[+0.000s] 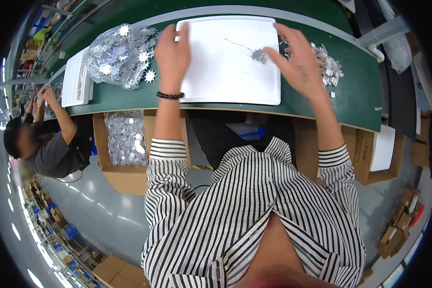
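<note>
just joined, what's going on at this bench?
Someone's working over a white tray on a green table. The left hand is at its left edge; the right hand is at the right, thumb by a silver star-shaped piece. Contact is unclear. A clear bag of similar pieces lies left, a heap of small parts right.

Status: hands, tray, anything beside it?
Left hand at left edge of white tray, grip unclear. Right hand open, thumb beside silver toothed piece. Bagged toothed pieces left of tray; small metal parts right.
</note>
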Available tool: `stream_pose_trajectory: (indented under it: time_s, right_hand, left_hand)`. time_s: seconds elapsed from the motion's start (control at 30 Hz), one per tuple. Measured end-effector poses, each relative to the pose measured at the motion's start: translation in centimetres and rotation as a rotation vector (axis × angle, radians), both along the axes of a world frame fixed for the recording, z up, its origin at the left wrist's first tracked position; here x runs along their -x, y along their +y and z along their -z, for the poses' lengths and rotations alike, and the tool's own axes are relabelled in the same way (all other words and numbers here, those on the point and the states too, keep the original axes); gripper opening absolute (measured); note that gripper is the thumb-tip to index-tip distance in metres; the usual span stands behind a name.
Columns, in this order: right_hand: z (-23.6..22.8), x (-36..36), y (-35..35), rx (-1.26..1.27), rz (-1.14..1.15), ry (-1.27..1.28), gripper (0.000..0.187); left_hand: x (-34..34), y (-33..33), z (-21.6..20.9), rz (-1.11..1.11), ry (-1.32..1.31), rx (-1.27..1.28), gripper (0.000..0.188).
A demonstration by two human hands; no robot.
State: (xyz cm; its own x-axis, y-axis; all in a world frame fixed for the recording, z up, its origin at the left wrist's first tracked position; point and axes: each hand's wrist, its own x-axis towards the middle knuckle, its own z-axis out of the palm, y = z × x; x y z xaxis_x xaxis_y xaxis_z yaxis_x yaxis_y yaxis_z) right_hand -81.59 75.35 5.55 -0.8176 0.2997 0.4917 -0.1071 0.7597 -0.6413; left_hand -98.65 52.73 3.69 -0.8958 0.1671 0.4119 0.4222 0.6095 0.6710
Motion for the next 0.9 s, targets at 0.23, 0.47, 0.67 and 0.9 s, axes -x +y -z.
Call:
stream_pose_trajectory:
  time_s: [0.23, 0.47, 0.67, 0.9]
  right_hand:
    - [-0.4, -5.9, 6.7, 0.26, 0.159, -0.076, 0.032]
    - [2.3, -5.1, 8.5, -0.115, 0.123, 0.039, 0.024]
    - [4.7, -1.3, 11.0, -0.454, -0.103, 0.017, 0.023]
    - [0.3, -2.4, 10.9, 0.222, 0.052, 0.072, 0.02]
  left_hand:
    - [11.1, -7.9, 7.1, -0.145, 0.419, 0.913, 0.041]
    - [12.1, -7.3, 5.8, 0.11, 0.252, 0.695, 0.027]
    - [11.4, -8.4, 6.4, -0.001, 0.319, 0.804, 0.028]
    - [11.1, -8.9, 5.9, 0.061, 0.179, 0.655, 0.03]
